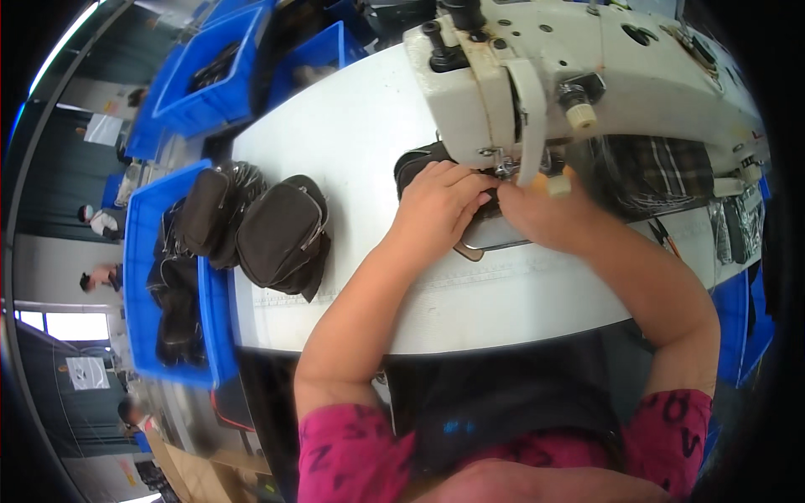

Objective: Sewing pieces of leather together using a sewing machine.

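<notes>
Under the needle end of a white sewing machine (pixel 459 101), a dark fabric pouch (pixel 412 165) lies on the white table. My left hand (pixel 440 205) is closed on the pouch's near side, with its fingertips close to the presser foot. Just to the right, my right hand (pixel 541 214) grips the same pouch, its fingers bent and partly hidden behind the machine's parts. Below the hands a tan tab (pixel 470 251) sticks out beside a strip of dark edge. Both hands cover most of the pouch's middle.
Dark zipped pouches (pixel 281 230) are heaped at the table's left, by a blue bin (pixel 220 335) of more pouches. Orange-handled snips (pixel 667 237) and plaid fabric (pixel 662 172) lie right. More blue bins (pixel 235 96) stand far left; people work in the background.
</notes>
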Motion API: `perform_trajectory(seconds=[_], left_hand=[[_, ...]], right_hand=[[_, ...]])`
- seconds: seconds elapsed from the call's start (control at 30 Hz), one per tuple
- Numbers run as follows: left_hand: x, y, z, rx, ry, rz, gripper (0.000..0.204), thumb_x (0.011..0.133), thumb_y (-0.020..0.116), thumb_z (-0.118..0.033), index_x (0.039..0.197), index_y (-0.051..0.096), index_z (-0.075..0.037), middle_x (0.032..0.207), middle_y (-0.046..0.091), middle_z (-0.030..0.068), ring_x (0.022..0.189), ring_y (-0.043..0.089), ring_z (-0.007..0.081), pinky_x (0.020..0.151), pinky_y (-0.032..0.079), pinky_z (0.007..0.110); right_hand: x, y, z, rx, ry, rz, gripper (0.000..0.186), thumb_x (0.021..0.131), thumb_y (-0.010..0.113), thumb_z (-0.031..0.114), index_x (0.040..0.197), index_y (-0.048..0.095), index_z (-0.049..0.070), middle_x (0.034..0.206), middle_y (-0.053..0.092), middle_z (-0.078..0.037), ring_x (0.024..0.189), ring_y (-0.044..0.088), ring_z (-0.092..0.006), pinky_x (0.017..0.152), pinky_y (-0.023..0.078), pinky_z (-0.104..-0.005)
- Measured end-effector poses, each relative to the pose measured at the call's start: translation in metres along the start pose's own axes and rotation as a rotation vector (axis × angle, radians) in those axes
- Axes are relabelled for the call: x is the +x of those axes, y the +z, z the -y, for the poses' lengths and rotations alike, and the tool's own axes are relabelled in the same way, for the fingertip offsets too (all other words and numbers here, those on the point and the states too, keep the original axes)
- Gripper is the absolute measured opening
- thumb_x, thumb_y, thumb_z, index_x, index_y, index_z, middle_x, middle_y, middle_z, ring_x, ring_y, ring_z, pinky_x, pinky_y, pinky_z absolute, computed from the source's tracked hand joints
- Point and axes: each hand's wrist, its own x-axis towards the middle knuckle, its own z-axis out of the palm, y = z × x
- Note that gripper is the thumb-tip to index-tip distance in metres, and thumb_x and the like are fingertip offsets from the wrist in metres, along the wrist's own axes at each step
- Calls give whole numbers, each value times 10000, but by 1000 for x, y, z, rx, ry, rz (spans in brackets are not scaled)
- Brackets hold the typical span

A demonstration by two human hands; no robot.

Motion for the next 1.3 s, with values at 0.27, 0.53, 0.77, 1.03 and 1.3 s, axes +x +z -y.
perform_trajectory(seconds=[0.27, 0.53, 0.77, 1.03, 1.3], left_hand=[[-9, 7, 6, -109, -177, 20, 194, 889, 737, -68, 1082, 750, -68, 1065, 732, 95, 965, 648, 329, 860, 528, 413], [-3, 1, -5, 4, -111, 170, 165, 894, 717, -2, 1057, 730, -21, 1011, 711, 117, 904, 666, 348, 791, 532, 417], [-1, 3, -9, 60, -5, 99, 206, 839, 731, 29, 1041, 717, -7, 1003, 695, 117, 935, 645, 352, 792, 518, 429], [-4, 6, -9, 31, -69, 125, 187, 871, 710, 9, 1056, 725, -22, 1003, 692, 110, 933, 651, 348, 787, 522, 427], [-5, 8, -10, 12, -103, 106, 193, 897, 699, -19, 1082, 740, -57, 971, 701, 93, 811, 674, 326, 695, 531, 420]], right_hand=[[-14, -20, 19, -91, -23, 182, 180, 811, 667, 103, 976, 640, 37, 727, 652, -67, 655, 686, -252, 558, 520, -393], [-24, -22, 33, -4, -75, 271, 148, 767, 705, 116, 870, 641, 30, 701, 635, -68, 610, 661, -204, 531, 487, -376], [-23, -20, 34, 22, -58, 290, 135, 774, 704, 126, 849, 640, 34, 699, 637, -64, 610, 661, -199, 530, 482, -372], [-23, -19, 34, 71, -34, 330, 136, 792, 682, 105, 889, 639, 21, 705, 642, -73, 622, 668, -216, 533, 482, -370], [-22, -17, 31, 25, -61, 340, 140, 808, 670, 97, 920, 637, 21, 707, 641, -66, 625, 677, -211, 531, 489, -362]])
